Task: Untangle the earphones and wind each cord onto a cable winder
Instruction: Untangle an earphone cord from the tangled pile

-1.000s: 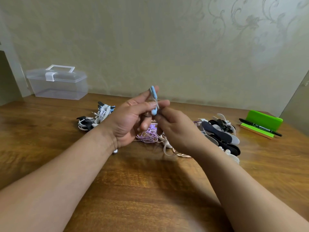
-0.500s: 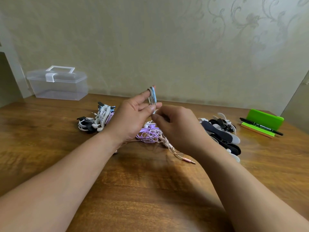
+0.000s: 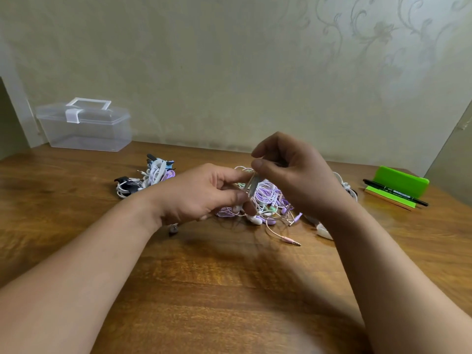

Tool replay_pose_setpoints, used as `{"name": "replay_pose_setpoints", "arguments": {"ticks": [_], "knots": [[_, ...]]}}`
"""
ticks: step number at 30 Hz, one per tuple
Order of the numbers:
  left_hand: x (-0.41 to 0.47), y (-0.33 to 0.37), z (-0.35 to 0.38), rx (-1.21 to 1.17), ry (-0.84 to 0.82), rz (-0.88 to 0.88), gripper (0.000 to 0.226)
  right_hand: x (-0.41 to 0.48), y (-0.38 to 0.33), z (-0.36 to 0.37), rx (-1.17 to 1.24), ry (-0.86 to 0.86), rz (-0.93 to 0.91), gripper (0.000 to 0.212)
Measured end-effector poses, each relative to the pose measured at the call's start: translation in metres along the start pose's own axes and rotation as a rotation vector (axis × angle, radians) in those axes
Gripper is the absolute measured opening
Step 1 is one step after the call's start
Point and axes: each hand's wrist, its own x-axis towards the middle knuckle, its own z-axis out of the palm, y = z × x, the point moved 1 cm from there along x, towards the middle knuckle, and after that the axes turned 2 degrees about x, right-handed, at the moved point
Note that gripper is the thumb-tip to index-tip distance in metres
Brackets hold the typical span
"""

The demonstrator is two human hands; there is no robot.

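Far left of my hands sits one clear box [image 3: 84, 129], then one bundle of wound earphones [image 3: 149, 178]. My left hand [image 3: 201, 195] and right hand [image 3: 296, 175] both pinch one blurred cable winder [image 3: 253, 185], just above the tangled earphones [image 3: 270, 200] on the counter [image 3: 229, 290]; one green stand [image 3: 401, 182] lies far right.

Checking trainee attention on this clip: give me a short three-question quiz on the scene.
1. True or false: the clear box is shut.
2. What lies against the green stand? A pen, B scissors, C spoon.
3. Fill in: the tangle behind the winder held by the left hand is mostly ___.
Key: 1 true; 2 A; 3 purple.
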Motion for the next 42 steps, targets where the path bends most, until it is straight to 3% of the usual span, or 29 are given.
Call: {"name": "replay_pose_setpoints", "arguments": {"ticks": [5, 9, 11, 13, 19, 25, 28, 30, 34, 39, 42], "knots": [[-0.004, 0.001, -0.007, -0.239, -0.147, 0.066, 0.040, 0.004, 0.008, -0.005, 0.294, -0.066, 0.057, 0.012], [-0.001, -0.001, -0.007, -0.444, -0.085, 0.106, 0.046, 0.005, 0.021, 0.006, 0.481, -0.102, 0.181, 0.023], [0.003, -0.005, -0.005, -0.544, -0.023, 0.112, 0.046, 0.002, 0.022, 0.016, 0.455, -0.136, 0.220, 0.029], [0.008, -0.008, -0.006, -0.598, 0.099, 0.095, 0.046, 0.000, 0.020, 0.024, 0.328, -0.160, 0.229, 0.021], [0.017, -0.018, -0.011, -0.323, 0.432, 0.075, 0.045, -0.003, 0.012, 0.033, -0.081, -0.246, 0.235, 0.022], [0.018, -0.023, -0.001, 0.057, 0.497, 0.105, 0.051, -0.005, 0.000, 0.027, -0.208, -0.299, 0.185, 0.024], [0.017, -0.029, -0.003, 0.293, 0.420, 0.107, 0.052, -0.004, -0.004, 0.021, -0.305, -0.242, 0.144, 0.028], [0.016, -0.029, -0.003, 0.289, 0.328, 0.092, 0.051, -0.001, -0.004, 0.011, -0.327, -0.150, 0.139, 0.025], [0.009, -0.015, -0.001, 0.322, 0.173, 0.083, 0.042, 0.001, -0.001, -0.002, -0.119, -0.072, 0.147, 0.019], [0.002, 0.000, 0.004, 0.090, -0.076, 0.008, 0.037, 0.002, 0.003, -0.006, 0.176, -0.092, 0.094, 0.014], [-0.002, 0.001, 0.001, -0.124, -0.217, 0.088, 0.041, 0.002, 0.009, -0.006, 0.366, -0.116, 0.158, 0.018]]}}
